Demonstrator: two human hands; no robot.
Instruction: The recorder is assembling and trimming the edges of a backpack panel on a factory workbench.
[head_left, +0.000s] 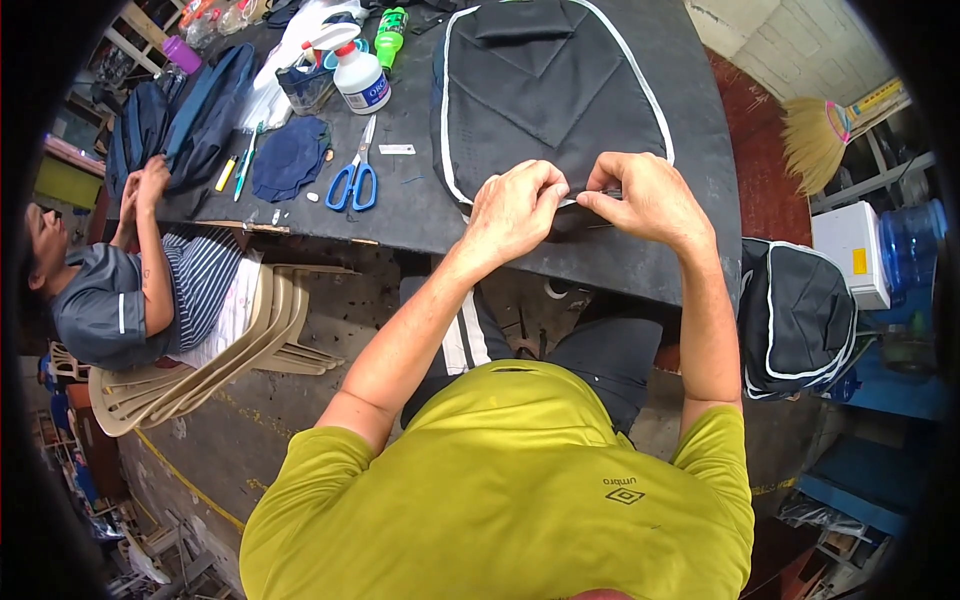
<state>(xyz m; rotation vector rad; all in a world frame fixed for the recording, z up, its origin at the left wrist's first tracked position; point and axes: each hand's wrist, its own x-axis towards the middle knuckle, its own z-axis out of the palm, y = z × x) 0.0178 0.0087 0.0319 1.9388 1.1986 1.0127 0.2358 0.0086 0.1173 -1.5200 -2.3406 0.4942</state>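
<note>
A black backpack [548, 95] with white piping lies on the black table, its near edge toward me. My left hand [512, 207] is closed in a pinch on the white piping along that edge. Close to its right, my right hand [648, 198] is also closed, thumb and forefinger meeting at the same edge. A small dark bit shows beside the right fingers, but what they hold is too small to make out. Left of the backpack lie blue-handled scissors [352, 185], a white label [397, 149] and dark blue fabric pieces [290, 160].
A white spray bottle [361, 80] and a green bottle [391, 38] stand farther back. At the left, a co-worker [130, 280] handles a dark blue bag [205, 115] beside stacked beige chairs [250, 350]. Another black backpack [800, 315] and a straw broom [815, 140] are at the right.
</note>
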